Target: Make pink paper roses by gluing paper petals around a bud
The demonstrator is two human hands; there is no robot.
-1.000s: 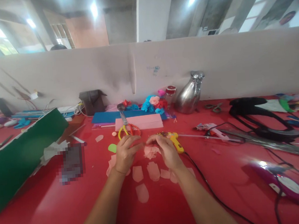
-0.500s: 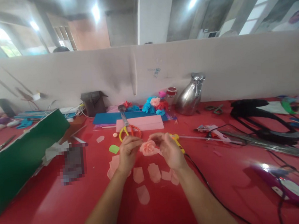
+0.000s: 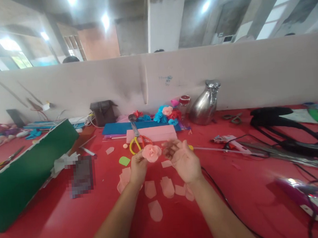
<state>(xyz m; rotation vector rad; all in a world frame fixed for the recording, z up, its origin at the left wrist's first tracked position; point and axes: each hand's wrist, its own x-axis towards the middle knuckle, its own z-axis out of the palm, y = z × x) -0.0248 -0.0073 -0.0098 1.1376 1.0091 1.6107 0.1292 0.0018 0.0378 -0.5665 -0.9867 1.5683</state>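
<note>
A pink paper flower (image 3: 151,153) is held up in my left hand (image 3: 138,166), whose fingers close on it from the left and behind. To its right, my right hand (image 3: 184,160) is apart from the flower, fingers loosely curled and spread, with nothing seen in it. Cut pink paper petals (image 3: 155,211) lie on the red table (image 3: 106,224) below and between my forearms. Scissors (image 3: 135,133) with yellow and orange handles lie just behind the flower. A yellow glue gun (image 3: 190,147) is mostly hidden behind my right hand.
A green board (image 3: 34,174) stands at the left. At the back are folded pink paper (image 3: 162,132), blue and red paper flowers (image 3: 161,114), a jar (image 3: 184,104) and a steel jug (image 3: 205,103). On the right lie a pink glue gun (image 3: 238,145), cables and a purple iron (image 3: 308,197).
My right hand has opened and drawn away from the flower. The flower, in my left hand, has shifted slightly left and turned its face toward me.
</note>
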